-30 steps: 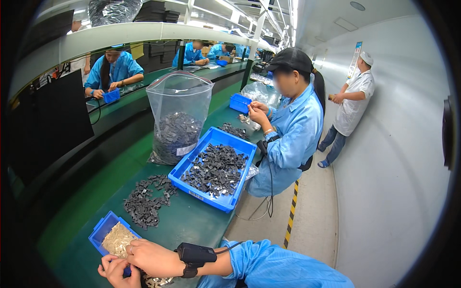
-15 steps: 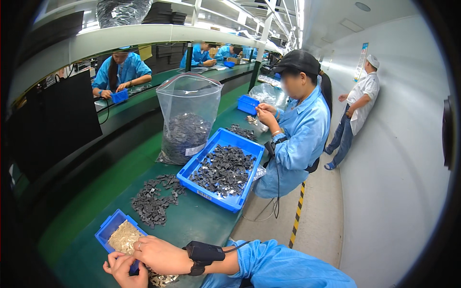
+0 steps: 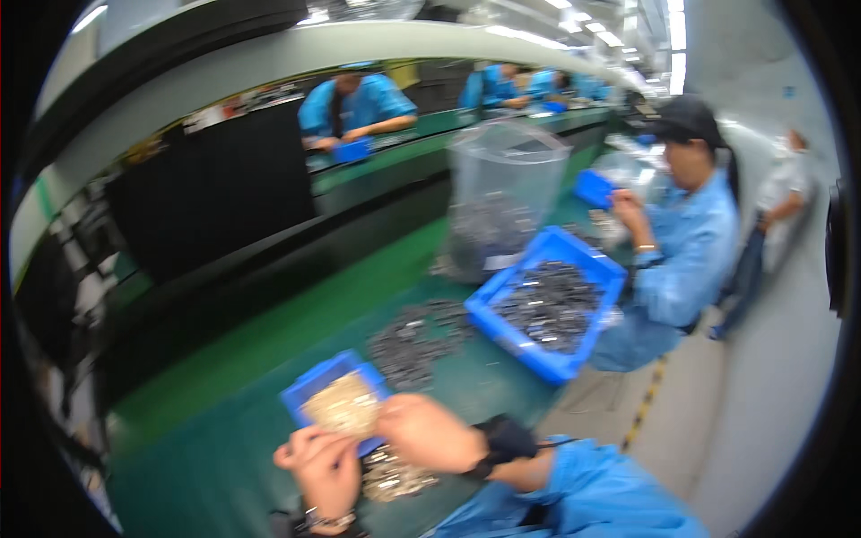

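My left hand (image 3: 325, 471) is at the near edge of a small blue bin (image 3: 309, 381), fingers drawn together in a pinch. Curled fingers of my right hand (image 3: 429, 437) reach the bin's near right corner. Motion blur hides whatever either hand has between its fingertips. Inside the bin lies a heap of small pale gold metal pieces (image 3: 345, 403). More shiny metal pieces (image 3: 395, 475) are scattered on the green table (image 3: 215, 457) between and below my hands. A loose pile of small black parts (image 3: 413, 345) lies just beyond the bin.
A larger blue tray (image 3: 547, 363) of black parts stands to the right, beside a clear plastic bag (image 3: 502, 170) of similar parts. A person in a blue smock (image 3: 686, 260) works at the table's right side. Other workers sit behind a rail (image 3: 359, 45).
The view has swung left, so the scene sits further right and is blurred. My hands have come apart somewhat, showing the metal pieces between them.
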